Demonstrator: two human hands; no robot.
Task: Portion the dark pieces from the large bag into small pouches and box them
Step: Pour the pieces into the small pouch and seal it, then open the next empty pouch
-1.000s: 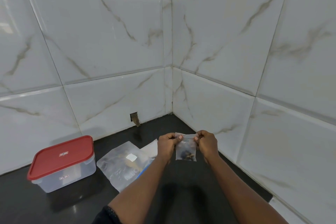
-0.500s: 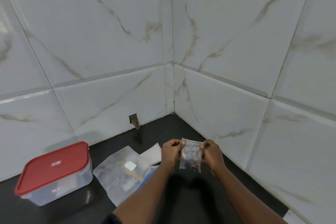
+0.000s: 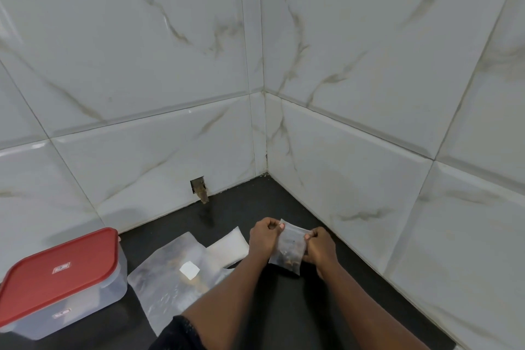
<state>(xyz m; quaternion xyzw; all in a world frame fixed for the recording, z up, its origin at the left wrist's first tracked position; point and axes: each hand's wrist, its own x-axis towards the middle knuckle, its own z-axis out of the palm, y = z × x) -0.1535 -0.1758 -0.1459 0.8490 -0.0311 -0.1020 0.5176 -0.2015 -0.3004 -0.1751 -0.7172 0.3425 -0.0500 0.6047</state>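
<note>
From the head camera, both hands are raised just above the dark counter (image 3: 241, 199) near the tiled corner. The left hand (image 3: 264, 239) and right hand (image 3: 319, 247) each pinch one end of the pouch's (image 3: 288, 250) top edge, so it hangs between them, long axis downward and slightly tilted, with dark pieces settled at the bottom. It looks like the seal is being pressed closed.

The box (image 3: 93, 304) sits well apart to the left with its red lid on. The bag (image 3: 170, 278) lies flat between box and hands. The left hand is nearer the box, so I'd expect the lid to need lifting from that side first.
</note>
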